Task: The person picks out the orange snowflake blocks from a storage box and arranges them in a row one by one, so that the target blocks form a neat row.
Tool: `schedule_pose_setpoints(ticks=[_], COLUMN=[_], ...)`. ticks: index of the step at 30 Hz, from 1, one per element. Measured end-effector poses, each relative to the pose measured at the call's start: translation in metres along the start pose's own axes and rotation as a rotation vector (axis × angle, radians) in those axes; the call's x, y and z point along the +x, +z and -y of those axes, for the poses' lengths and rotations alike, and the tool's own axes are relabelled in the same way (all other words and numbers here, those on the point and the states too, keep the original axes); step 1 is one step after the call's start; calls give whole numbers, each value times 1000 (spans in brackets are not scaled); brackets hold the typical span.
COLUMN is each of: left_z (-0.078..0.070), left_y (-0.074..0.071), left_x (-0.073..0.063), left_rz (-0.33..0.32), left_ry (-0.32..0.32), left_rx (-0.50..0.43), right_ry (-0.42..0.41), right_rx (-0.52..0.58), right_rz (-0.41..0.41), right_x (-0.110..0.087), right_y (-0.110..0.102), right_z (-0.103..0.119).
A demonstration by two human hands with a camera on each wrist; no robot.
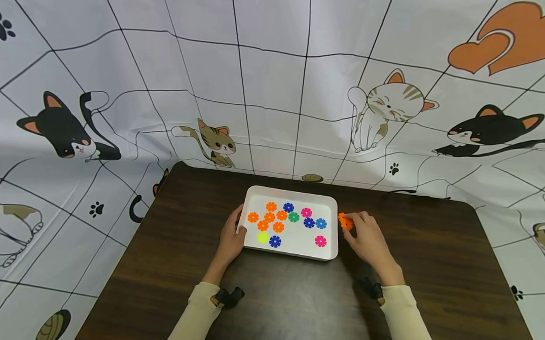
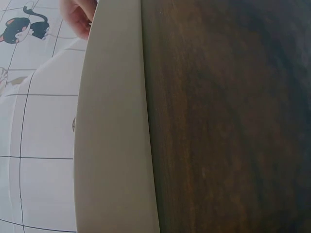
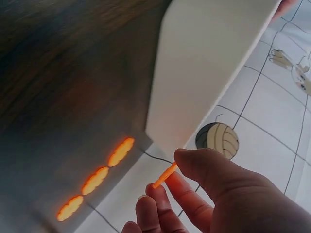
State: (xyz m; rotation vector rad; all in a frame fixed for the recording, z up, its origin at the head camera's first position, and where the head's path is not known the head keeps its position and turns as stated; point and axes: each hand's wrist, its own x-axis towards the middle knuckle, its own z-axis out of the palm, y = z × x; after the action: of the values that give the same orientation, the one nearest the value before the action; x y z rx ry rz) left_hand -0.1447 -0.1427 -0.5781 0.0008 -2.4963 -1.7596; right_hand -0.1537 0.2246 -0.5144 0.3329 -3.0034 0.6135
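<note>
A shallow white tray [image 1: 296, 245] holds several small notched discs: orange discs [image 1: 269, 217], blue discs [image 1: 275, 241], pink discs [image 1: 320, 241], a green disc [image 1: 294, 217] and a yellow disc [image 1: 262, 237]. My left hand [image 1: 231, 239] grips the tray's left side, thumb at the rim. Just off the tray's right side, my right hand [image 1: 367, 237] pinches an orange disc [image 3: 165, 175] edge-on between thumb and fingertips. Three more orange discs [image 3: 95, 180] lie in a row on the table beside the tray, mostly hidden by that hand in the head view.
The dark wooden table [image 1: 285, 297] ends just behind the tray. Beyond its back edge hangs a white cloth [image 1: 274, 124] printed with cats and grid lines. A dark strap with a small camera [image 1: 230, 296] sits on each wrist.
</note>
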Motion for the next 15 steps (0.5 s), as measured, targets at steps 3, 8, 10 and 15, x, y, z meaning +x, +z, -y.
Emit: schedule_pose_setpoints(ticks=[3, 8, 10, 15], left_z=[0, 1, 0, 1], left_y=[-1, -1, -1, -1], left_x=[0, 1, 1, 0], left_rz=[1, 1, 5, 4], left_ry=[4, 4, 1, 12], left_rx=[-4, 4, -1, -5], right_ry=[10, 13, 15, 46], right_rx=[-1, 1, 2, 0], right_rz=[4, -6, -8, -8], right_x=[-1, -4, -4, -4], right_y=[0, -1, -1, -1], right_z=[-5, -16, -21, -35])
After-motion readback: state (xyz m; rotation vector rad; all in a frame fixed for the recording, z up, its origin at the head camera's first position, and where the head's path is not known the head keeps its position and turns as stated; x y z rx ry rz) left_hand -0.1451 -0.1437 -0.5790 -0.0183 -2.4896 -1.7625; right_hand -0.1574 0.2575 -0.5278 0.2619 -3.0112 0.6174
